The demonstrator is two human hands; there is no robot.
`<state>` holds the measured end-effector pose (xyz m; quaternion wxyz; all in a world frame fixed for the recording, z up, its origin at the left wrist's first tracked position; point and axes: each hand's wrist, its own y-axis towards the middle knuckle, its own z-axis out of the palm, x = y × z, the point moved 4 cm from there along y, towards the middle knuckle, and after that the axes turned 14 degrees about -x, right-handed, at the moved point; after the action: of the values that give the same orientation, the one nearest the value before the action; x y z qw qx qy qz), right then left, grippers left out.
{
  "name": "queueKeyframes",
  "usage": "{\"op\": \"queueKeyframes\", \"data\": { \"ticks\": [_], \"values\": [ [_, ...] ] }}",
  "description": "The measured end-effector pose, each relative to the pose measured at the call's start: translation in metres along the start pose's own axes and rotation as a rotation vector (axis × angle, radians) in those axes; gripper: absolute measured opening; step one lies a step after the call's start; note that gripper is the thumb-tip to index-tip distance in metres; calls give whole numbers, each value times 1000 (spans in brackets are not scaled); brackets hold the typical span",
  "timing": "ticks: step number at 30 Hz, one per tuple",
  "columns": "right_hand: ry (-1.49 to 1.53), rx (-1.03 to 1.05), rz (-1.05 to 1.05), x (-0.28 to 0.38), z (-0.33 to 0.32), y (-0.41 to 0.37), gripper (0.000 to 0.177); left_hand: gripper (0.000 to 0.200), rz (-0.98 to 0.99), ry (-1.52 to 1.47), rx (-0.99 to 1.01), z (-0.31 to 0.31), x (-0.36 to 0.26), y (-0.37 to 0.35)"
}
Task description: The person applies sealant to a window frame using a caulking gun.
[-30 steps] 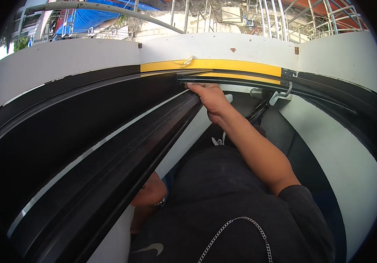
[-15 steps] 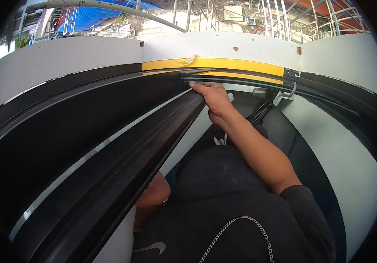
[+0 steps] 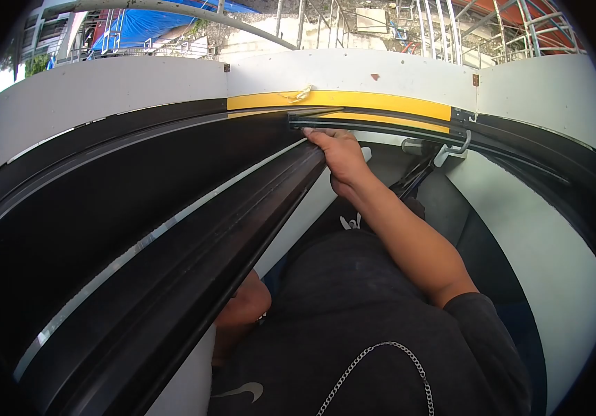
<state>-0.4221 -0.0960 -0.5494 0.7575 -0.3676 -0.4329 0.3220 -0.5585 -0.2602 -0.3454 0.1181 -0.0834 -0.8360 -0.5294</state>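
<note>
A long dark panel (image 3: 194, 243) with a ribbed edge slants from the lower left up to the middle. My right hand (image 3: 339, 154) grips its upper end, with the thumb and fingers at the corner, just below a dark rail (image 3: 381, 130). Part of my left arm (image 3: 246, 305) shows under the panel's lower edge; the left hand itself is hidden behind the panel. A yellow strip (image 3: 353, 102) runs along the frame above my right hand.
White boards (image 3: 353, 71) stand behind the rail. A curved metal handle (image 3: 459, 145) is right of my right hand. Pale curved panels (image 3: 520, 229) lie at the right. Metal scaffolding (image 3: 444, 28) and a blue tarp (image 3: 138, 28) show beyond.
The view has shifted very slightly. My right hand keeps its place on the panel's end.
</note>
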Motion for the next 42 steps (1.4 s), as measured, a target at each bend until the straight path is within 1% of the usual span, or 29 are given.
{"op": "queueKeyframes", "data": {
  "ticks": [9, 14, 18, 20, 24, 26, 35, 38, 42],
  "values": [
    [-4, -9, 9, 3, 1, -1, 22, 41, 27, 7, 2, 0, 0, 1],
    [34, -58, 21, 4, 3, -1, 16, 42, 41, 11, 3, 0, 0, 1],
    [47, -35, -1, 3, 2, 0, 18, 44, 52, 19, 6, -1, 0, 0],
    [38, -23, 45, 3, 1, -1, 19, 44, 59, 21, 7, -1, 0, 1],
    [45, -10, 49, 4, 1, 0, 19, 45, 67, 24, 11, -2, 0, 0],
    [40, -23, 19, 4, 0, 2, 21, 46, 74, 25, 13, -1, 0, 0],
    [21, 11, 51, 1, -3, 6, 23, 48, 91, 39, 17, -2, 3, -1],
    [16, -22, 84, 4, -1, 3, 26, 49, 99, 46, 17, 0, 4, -1],
    [-5, -10, 83, 0, -1, 8, 22, 50, 112, 53, 17, 1, 5, -1]
  ]
}}
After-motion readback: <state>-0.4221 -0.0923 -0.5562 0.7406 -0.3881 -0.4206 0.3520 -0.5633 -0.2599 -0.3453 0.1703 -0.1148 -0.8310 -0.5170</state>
